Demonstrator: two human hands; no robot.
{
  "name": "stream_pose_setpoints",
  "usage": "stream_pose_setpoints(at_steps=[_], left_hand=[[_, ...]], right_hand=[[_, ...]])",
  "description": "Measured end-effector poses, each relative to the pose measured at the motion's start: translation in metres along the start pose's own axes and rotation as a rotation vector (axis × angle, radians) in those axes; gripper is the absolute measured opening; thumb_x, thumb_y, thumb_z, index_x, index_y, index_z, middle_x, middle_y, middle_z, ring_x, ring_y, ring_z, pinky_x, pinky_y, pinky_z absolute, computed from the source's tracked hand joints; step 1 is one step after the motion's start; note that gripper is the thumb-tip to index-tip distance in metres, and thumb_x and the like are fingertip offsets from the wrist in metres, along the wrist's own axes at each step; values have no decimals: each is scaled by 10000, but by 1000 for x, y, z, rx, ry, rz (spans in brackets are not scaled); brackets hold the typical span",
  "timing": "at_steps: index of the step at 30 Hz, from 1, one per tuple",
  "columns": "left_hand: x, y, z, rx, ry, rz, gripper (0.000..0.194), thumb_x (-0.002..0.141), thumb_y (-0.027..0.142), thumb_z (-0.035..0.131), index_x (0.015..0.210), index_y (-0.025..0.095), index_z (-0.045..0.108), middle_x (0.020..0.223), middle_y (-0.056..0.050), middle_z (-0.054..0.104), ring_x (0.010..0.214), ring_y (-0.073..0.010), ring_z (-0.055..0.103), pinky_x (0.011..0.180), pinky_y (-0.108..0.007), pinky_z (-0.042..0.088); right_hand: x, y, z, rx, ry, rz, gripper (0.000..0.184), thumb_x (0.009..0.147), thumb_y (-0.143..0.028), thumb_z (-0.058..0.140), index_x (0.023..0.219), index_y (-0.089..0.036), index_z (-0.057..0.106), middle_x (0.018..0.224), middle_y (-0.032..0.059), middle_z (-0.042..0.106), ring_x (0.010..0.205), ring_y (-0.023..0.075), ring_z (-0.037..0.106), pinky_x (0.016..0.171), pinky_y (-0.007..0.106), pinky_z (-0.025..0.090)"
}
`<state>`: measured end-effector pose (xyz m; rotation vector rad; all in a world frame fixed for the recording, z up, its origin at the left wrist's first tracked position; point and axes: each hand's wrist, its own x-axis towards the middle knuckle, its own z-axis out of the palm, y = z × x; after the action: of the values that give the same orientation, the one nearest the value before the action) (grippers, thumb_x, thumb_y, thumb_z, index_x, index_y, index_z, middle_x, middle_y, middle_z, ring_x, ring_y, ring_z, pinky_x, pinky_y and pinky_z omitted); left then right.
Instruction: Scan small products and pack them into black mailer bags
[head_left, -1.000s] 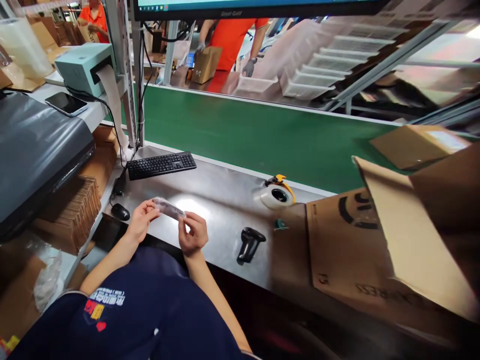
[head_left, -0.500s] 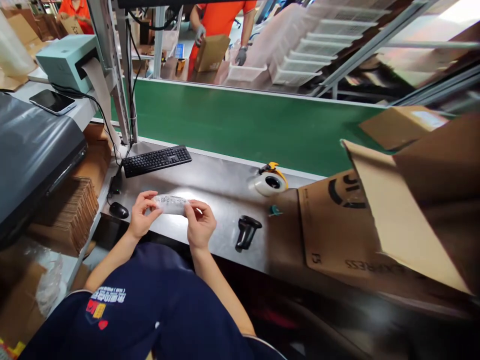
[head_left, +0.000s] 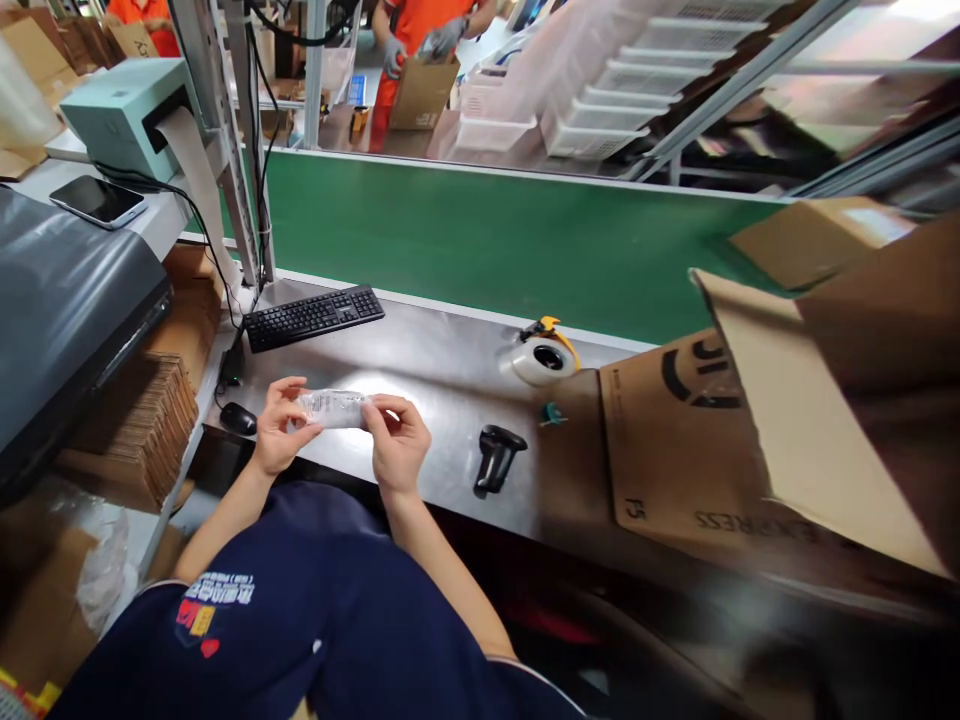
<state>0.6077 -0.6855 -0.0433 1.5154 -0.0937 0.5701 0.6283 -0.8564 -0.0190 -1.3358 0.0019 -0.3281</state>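
A small clear plastic packet point(head_left: 332, 408) with print on it is held level above the steel worktop point(head_left: 427, 375), near its front edge. My left hand point(head_left: 276, 437) pinches the packet's left end. My right hand point(head_left: 397, 445) grips its right end with curled fingers. A black handheld scanner point(head_left: 497, 458) lies on the worktop to the right of my right hand.
A black keyboard point(head_left: 313, 317) and a mouse point(head_left: 239, 418) lie at the left. A tape dispenser point(head_left: 545, 357) sits by the green conveyor belt point(head_left: 495, 240). An open cardboard box point(head_left: 757, 430) stands at the right. Flat cartons point(head_left: 142, 425) are stacked at the left. A person in orange handles a box beyond the belt.
The packet has been turned from tilted to level between my hands, and my right hand has closed further over its end. The view has shifted slightly downward.
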Motion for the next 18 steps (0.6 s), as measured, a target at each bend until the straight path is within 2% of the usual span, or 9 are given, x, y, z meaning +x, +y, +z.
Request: stream_pose_setpoints(at_steps=[3, 5, 6, 8, 11, 15, 18], left_hand=[[-2, -1, -2, 94, 68, 76, 212, 798, 368, 900, 918, 212, 820, 1366, -109, 621, 995, -211, 680, 910, -389, 592], [-1, 0, -2, 58, 48, 38, 284, 843, 366, 865, 1086, 224, 826, 1434, -122, 594, 1004, -207, 686, 911, -383, 593], [0, 1, -2, 23, 10, 7, 285, 851, 373, 859, 1094, 229, 825, 1448, -124, 592, 1026, -212, 691, 911, -380, 594], [2, 4, -3, -23, -63, -33, 220, 832, 385, 871, 981, 230, 823, 1431, -118, 610, 1079, -230, 693, 910, -379, 596], [5, 8, -6, -18, -81, -1, 214, 788, 385, 901, 806, 222, 762, 1370, -96, 637, 1100, -235, 690, 897, -379, 594], [1, 11, -9, 23, -31, 50, 312, 772, 464, 891, 721, 220, 703, 1292, -85, 644, 1043, -239, 692, 853, -397, 595], [-4, 10, -8, 77, 76, 100, 387, 772, 525, 869, 665, 212, 669, 1218, -85, 648, 974, -225, 679, 815, -390, 589]], right_hand=[[0, -2, 1, -8, -18, -19, 213, 837, -390, 827, 800, -222, 703, 868, 19, 742, 726, 145, 668, 592, 270, 588], [0, -4, 1, -33, -11, -57, 199, 852, -378, 816, 804, -222, 701, 879, 19, 733, 740, 143, 667, 603, 267, 585], [0, -4, 1, -45, -4, -73, 195, 854, -375, 814, 808, -223, 701, 881, 18, 729, 746, 142, 668, 609, 267, 584], [0, -5, 2, -57, 6, -95, 189, 848, -372, 818, 814, -225, 703, 884, 19, 727, 757, 146, 673, 619, 270, 586], [0, -8, 3, -62, -17, -100, 178, 847, -366, 816, 820, -228, 707, 894, 24, 737, 777, 153, 684, 629, 276, 596], [-4, -9, 8, -28, -37, -98, 156, 854, -346, 811, 812, -233, 711, 872, 16, 741, 764, 151, 688, 620, 271, 599], [-8, -6, 13, 18, -25, -95, 153, 856, -334, 814, 808, -233, 710, 871, 13, 747, 754, 149, 690, 614, 269, 593]])
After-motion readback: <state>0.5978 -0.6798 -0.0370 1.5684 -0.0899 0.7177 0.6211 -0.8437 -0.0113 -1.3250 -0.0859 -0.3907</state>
